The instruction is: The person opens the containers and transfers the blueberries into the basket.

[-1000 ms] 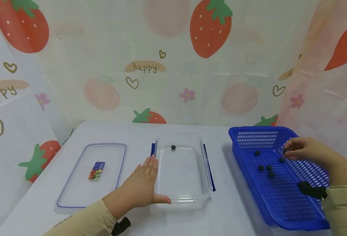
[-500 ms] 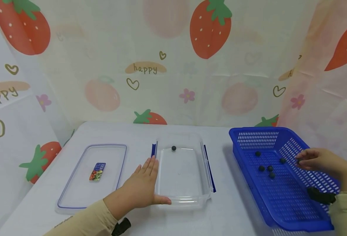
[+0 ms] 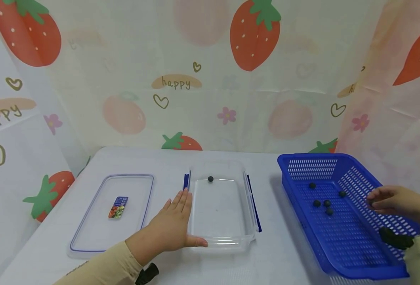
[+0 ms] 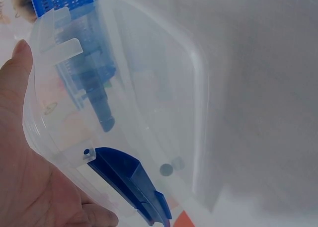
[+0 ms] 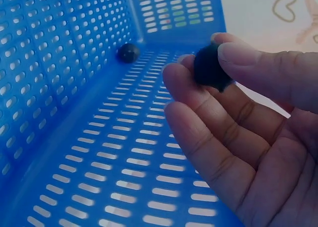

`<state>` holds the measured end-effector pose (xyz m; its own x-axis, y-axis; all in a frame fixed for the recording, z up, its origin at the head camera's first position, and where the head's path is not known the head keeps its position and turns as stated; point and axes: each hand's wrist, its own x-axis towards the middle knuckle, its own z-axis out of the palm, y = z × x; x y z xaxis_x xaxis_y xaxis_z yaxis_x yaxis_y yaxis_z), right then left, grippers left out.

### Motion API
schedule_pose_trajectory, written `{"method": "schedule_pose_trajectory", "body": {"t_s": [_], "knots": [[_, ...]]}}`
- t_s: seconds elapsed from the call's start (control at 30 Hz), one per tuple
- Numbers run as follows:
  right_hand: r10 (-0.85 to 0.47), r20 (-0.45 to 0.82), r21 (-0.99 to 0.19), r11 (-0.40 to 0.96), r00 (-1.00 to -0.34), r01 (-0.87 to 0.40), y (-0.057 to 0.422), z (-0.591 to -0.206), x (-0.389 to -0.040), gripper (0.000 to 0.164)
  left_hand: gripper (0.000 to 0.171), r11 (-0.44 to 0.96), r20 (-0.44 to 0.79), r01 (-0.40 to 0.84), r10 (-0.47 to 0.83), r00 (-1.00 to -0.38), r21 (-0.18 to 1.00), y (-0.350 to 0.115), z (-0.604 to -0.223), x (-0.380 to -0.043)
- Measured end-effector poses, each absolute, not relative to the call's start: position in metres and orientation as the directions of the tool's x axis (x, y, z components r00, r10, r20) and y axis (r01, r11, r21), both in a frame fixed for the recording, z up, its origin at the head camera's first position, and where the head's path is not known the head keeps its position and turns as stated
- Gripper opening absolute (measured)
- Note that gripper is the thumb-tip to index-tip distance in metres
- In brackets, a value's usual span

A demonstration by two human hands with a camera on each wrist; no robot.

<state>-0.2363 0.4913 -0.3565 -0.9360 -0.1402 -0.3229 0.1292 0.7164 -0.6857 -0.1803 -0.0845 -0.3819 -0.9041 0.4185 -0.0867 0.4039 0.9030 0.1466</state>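
Observation:
My right hand point(image 3: 402, 204) is over the right side of the blue plastic basket point(image 3: 313, 245). In the right wrist view its thumb and fingers pinch a dark, round blueberry point(image 5: 211, 68). Several more blueberries point(image 3: 329, 211) lie on the basket floor. With straight fingers, my left hand point(image 3: 167, 229) rests along the left wall of a clear plastic container point(image 3: 247, 237), the thumb at its front corner. A single blueberry point(image 3: 210, 179) lies inside that container, toward the far end. Blue latches point(image 4: 126, 172) hang at the container's sides.
To the left on the white-covered table point(image 3: 274, 253) lies a clear lid point(image 3: 92, 233) with a blue rim and a printed label point(image 3: 118, 207). Behind the table hangs a strawberry-print cloth point(image 3: 203, 111).
My right hand has moved rightward and a little toward me, with the blueberry between its fingers. The left hand and the container stay where they were.

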Motion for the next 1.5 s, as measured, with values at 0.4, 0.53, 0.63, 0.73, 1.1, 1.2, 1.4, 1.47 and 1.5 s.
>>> {"method": "schedule_pose_trajectory", "body": {"t_s": [0.4,0.53,0.63,0.73,1.1,1.2,1.4,1.47,1.5], "knots": [[-0.153,-0.295,-0.705,0.701,-0.943,0.106,0.496,-0.356,-0.235,0.024,0.122,0.903,-0.088,0.403,0.418,-0.904,0.149,-0.085,-0.382,-0.180],[-0.151,-0.249,-0.712,0.698,-0.957,0.075,0.494,-0.354,-0.235,0.027,0.122,0.904,-0.092,0.403,0.418,-0.904,0.147,-0.085,-0.382,-0.180],[-0.168,-0.206,-0.733,0.679,-0.964,0.038,0.492,-0.350,-0.236,0.030,0.122,0.904,-0.093,0.404,0.419,-0.903,0.141,-0.085,-0.382,-0.180],[-0.188,-0.154,-0.733,0.680,-0.970,-0.016,0.488,-0.341,-0.240,0.036,0.123,0.903,-0.089,0.408,0.421,-0.903,0.136,-0.084,-0.383,-0.181],[-0.289,-0.023,-0.759,0.628,-0.957,-0.171,0.434,-0.304,-0.262,0.032,0.123,0.902,-0.084,0.410,0.422,-0.903,0.134,-0.085,-0.383,-0.180],[-0.317,-0.027,-0.764,0.618,-0.948,-0.185,0.412,-0.295,-0.268,0.033,0.122,0.902,-0.085,0.409,0.422,-0.903,0.139,-0.086,-0.382,-0.180],[-0.381,-0.045,-0.787,0.583,-0.923,-0.202,0.366,-0.285,-0.287,0.039,0.122,0.899,-0.083,0.413,0.427,-0.901,0.143,-0.085,-0.380,-0.179],[-0.411,-0.050,-0.818,0.539,-0.910,-0.199,0.351,-0.285,-0.294,0.039,0.123,0.898,-0.082,0.417,0.430,-0.899,0.140,-0.085,-0.380,-0.179],[-0.424,-0.052,-0.838,0.510,-0.904,-0.192,0.344,-0.285,-0.298,0.039,0.123,0.897,-0.081,0.420,0.433,-0.898,0.138,-0.085,-0.380,-0.179]]}}
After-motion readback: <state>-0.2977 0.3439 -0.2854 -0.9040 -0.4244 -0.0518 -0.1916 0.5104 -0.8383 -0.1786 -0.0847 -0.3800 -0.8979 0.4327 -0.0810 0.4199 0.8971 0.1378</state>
